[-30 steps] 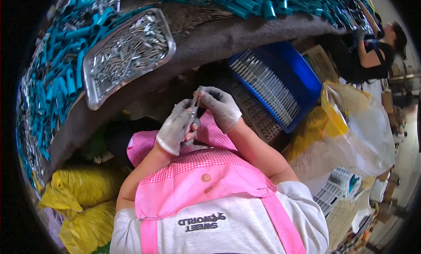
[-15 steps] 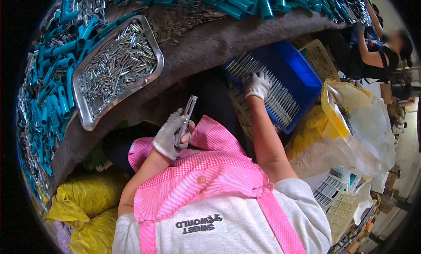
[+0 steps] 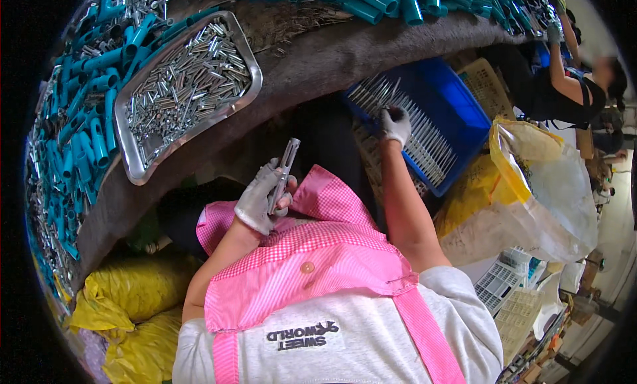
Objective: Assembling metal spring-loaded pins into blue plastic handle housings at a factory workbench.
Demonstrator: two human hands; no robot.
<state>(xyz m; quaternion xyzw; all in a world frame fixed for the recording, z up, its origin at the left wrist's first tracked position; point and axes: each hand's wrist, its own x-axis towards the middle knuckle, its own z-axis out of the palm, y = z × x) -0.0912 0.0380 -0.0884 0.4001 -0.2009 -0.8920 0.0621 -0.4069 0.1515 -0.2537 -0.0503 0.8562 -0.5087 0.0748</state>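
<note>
My left hand [image 3: 263,197], in a grey-white glove, is closed round a slotted silver metal tube [image 3: 290,155] that points up and away from me. Over at the right, my gloved right hand [image 3: 396,127] is at the near-left side of a blue plastic bin [image 3: 458,128]. Its darkened fingertips are pinched together. Thin silver metal rods [image 3: 424,142] lie in a close row in the bin, beside and beyond that hand. One rod [image 3: 396,87] slants differently from the others just past the fingers; whether they grip it, I cannot tell.
A metal tray [image 3: 136,168] of small metal pins rests on the cloth-covered bench [image 3: 312,59], among teal plastic tubes [image 3: 99,142]. Yellow sacks [image 3: 142,288] lie lower left. A white-and-yellow sack [image 3: 551,211] and plastic baskets [image 3: 497,284] are at right. Another person [image 3: 564,92] works far right.
My right hand has drawn its spread fingers together into a pinch and lifted slightly off the row of rods. The left hand still holds the tube. The whole view has shifted slightly.
</note>
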